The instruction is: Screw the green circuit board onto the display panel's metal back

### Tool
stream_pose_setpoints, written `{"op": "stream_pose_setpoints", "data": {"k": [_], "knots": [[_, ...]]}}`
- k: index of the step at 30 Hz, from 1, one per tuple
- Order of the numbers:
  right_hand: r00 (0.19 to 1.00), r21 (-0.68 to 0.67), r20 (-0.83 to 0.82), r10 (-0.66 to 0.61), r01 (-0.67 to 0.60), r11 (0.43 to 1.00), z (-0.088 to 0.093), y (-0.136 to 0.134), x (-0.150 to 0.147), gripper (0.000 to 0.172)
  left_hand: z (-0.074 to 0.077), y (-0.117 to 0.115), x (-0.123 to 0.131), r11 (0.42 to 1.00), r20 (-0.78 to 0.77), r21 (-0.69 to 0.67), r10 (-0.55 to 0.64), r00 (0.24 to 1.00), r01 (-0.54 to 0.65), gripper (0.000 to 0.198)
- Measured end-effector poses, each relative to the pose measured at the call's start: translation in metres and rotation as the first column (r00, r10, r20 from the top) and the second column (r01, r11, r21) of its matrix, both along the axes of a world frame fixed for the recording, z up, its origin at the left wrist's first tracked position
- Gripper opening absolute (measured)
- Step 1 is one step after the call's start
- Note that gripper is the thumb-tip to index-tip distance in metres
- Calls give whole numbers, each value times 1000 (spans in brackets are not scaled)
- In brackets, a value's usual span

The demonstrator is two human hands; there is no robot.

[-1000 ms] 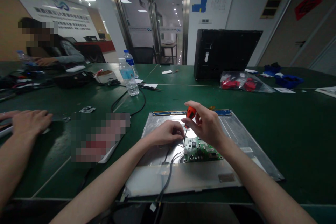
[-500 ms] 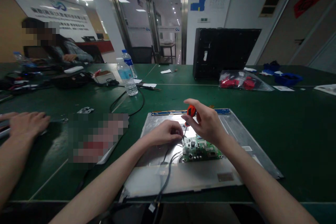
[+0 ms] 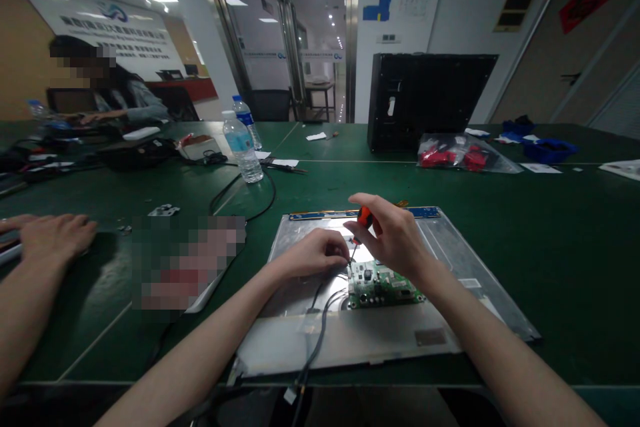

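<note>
A flat display panel (image 3: 270,340) lies back side up on the green table, with a green circuit board (image 3: 383,283) on its metal back. My right hand (image 3: 395,233) is closed around the orange-and-black handle of a screwdriver (image 3: 365,217). The screwdriver stands tilted, its shaft reaching down to the board's upper left corner. There my left hand (image 3: 320,253) has its fingertips pinched together beside the screwdriver's tip; what they hold, if anything, is hidden. Dark cables (image 3: 323,330) run from the board's left side over the panel's front edge.
Two water bottles (image 3: 243,147) stand beyond the panel to the left. Behind, a black monitor housing (image 3: 430,97) and a plastic bag with red items (image 3: 465,155) sit on the table. Another person's hand (image 3: 55,237) rests at far left; someone else sits across the table.
My right hand has dipped slightly with the screwdriver, and its fingers have shifted a little on the handle. My left hand stays in place.
</note>
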State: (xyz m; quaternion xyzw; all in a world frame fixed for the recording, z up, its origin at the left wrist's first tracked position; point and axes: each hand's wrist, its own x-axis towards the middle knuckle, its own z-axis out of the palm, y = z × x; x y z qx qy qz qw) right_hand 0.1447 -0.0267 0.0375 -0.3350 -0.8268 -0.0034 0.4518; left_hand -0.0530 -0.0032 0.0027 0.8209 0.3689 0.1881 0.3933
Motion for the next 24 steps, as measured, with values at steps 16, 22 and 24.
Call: {"op": "stream_pose_setpoints", "data": {"k": [16,22,24], "knots": [[998,-14,-43,46,-47,999,1,-1,-1,20,-1,1,1,1000,29,2,-3,1000,3,6],[994,-100,-59,92,-97,990,1,-3,-4,32,-4,3,0,1000,20,3,-2,1000,2,8],[996,-57,-51,68,-71,996,-1,0,-4,29,-4,3,0,1000,10,-3,-2,1000,2,8]]}}
